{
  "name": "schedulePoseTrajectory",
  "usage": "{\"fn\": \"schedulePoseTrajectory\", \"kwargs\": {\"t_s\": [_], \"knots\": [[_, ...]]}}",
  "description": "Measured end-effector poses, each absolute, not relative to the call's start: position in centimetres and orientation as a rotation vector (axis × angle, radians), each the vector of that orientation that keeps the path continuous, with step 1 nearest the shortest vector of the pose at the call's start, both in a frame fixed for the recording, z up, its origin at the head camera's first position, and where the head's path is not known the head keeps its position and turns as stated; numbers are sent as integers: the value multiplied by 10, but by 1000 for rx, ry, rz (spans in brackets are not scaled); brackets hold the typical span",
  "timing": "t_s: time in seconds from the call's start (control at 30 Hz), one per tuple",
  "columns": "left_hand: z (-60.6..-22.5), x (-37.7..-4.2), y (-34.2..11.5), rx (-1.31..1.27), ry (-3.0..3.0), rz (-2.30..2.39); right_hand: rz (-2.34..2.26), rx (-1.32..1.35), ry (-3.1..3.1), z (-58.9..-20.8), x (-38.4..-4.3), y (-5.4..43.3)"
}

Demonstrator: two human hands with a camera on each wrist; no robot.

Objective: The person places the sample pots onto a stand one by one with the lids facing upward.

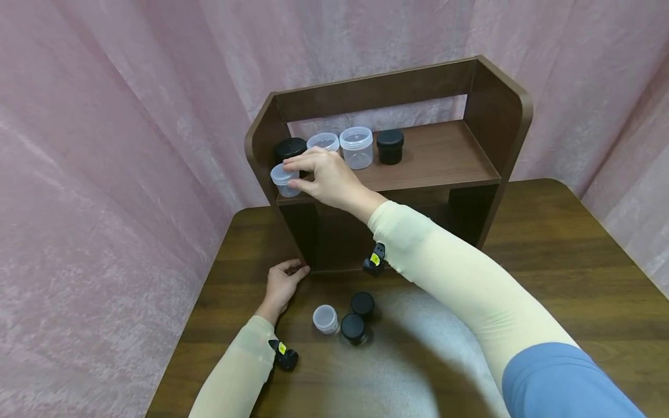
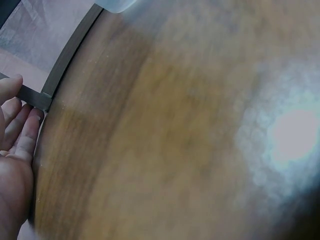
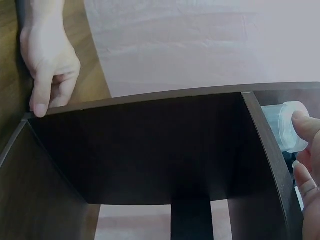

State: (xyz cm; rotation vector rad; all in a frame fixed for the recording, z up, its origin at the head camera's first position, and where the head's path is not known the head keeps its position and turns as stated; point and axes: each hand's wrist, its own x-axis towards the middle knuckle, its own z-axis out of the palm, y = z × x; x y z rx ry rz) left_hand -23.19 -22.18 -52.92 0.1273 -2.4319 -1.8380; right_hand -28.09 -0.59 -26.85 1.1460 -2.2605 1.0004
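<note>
My right hand reaches up to the upper shelf and pinches a small clear plastic jar with a translucent lid, at the shelf's front left end. In the right wrist view, the clear jar stands on the shelf board with fingers on its lid. Behind it is a black-lidded jar. To the right stand a clear jar partly behind my hand, a larger clear jar and a black jar. Low down, my left hand grips the bottom left corner of the brown wooden shelf unit.
On the table, in front of the shelf unit, a clear jar stands beside two black-lidded jars. Pink curtains hang behind and to the sides. A bright glare lies on the tabletop.
</note>
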Motion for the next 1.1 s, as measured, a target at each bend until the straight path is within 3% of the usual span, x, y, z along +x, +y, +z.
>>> {"fn": "schedulePoseTrajectory", "kwargs": {"t_s": [0.7,0.87,1.1], "knots": [[-530,-234,-225,114,-2409,-1823,1025,1122,-2200,-274,-278,-6],[-532,-234,-223,121,-2400,-1830,1147,1124,-2013,-285,-264,8],[-532,-233,-224,139,-2418,-1822,1415,1340,-1850,-330,-225,47]]}}
